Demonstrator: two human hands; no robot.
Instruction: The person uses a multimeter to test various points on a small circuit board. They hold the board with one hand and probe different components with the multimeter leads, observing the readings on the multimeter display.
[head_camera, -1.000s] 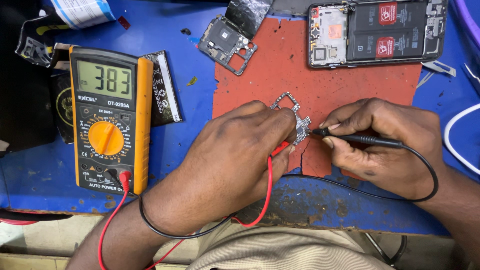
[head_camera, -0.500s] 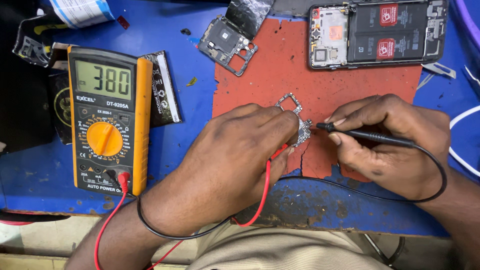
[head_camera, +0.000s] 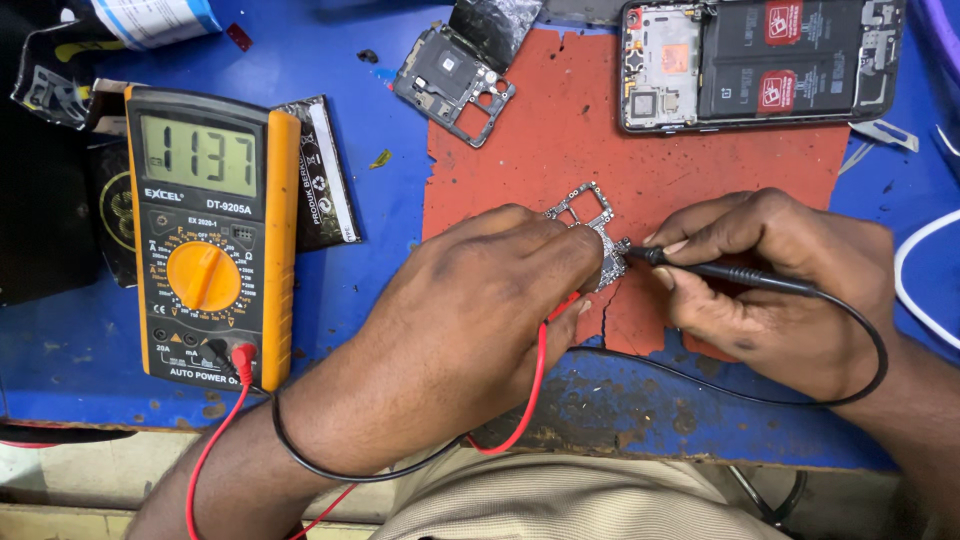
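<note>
A person's two hands meet over a small circuit board (head_camera: 590, 215) lying on a worn red mat (head_camera: 560, 140) at a blue workbench (head_camera: 380, 250). The board is a slim, irregular piece; its long axis appears to run from upper left to lower right, though the lower end is hidden under the fingers. The left hand (head_camera: 470, 330) is curled over that near end, fingers bunched around a red probe (head_camera: 560, 305), most of it hidden in the grip; its red lead (head_camera: 535, 390) loops out below the palm. The right hand (head_camera: 780, 290) pinches a black probe (head_camera: 720, 270) like a pen. That probe lies nearly level, its long axis running right to left, tip pointing left and touching the board's right edge. Its black lead (head_camera: 870, 370) arcs back around the wrist.

To the left, well apart from the board, a yellow-and-black multimeter (head_camera: 215, 235) lies flat with its display toward the top, both leads plugged in at its lower end. At the mat's top edge sits an opened phone (head_camera: 760, 60), back cover off, long axis left to right. A separate phone frame piece (head_camera: 455, 85) lies tilted just off the mat's upper-left corner.
</note>
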